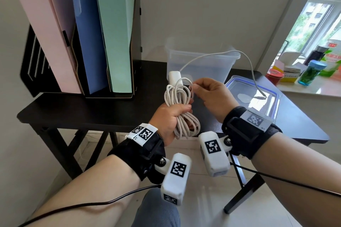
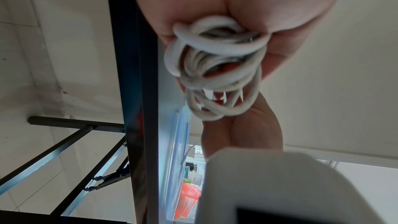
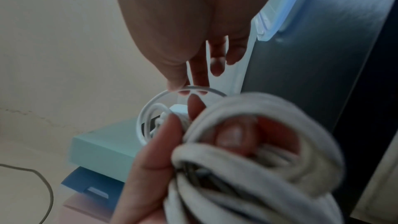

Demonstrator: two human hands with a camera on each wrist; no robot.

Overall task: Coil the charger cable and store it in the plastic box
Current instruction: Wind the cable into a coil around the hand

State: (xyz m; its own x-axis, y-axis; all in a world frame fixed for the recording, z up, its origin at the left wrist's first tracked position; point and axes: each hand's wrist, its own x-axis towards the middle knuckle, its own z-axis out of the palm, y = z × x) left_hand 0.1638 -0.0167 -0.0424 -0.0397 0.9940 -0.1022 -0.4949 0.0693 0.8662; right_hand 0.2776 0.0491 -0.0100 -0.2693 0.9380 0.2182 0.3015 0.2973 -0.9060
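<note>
Left hand (image 1: 170, 118) grips the coiled cable (image 1: 178, 97); right hand (image 1: 210, 96) pinches a loop.

The white charger cable (image 1: 178, 97) is gathered into several loops with its white adapter block (image 1: 174, 77) at the far end; a loose tail arcs right over the open, clear plastic box (image 1: 199, 61) standing farther back.
</note>
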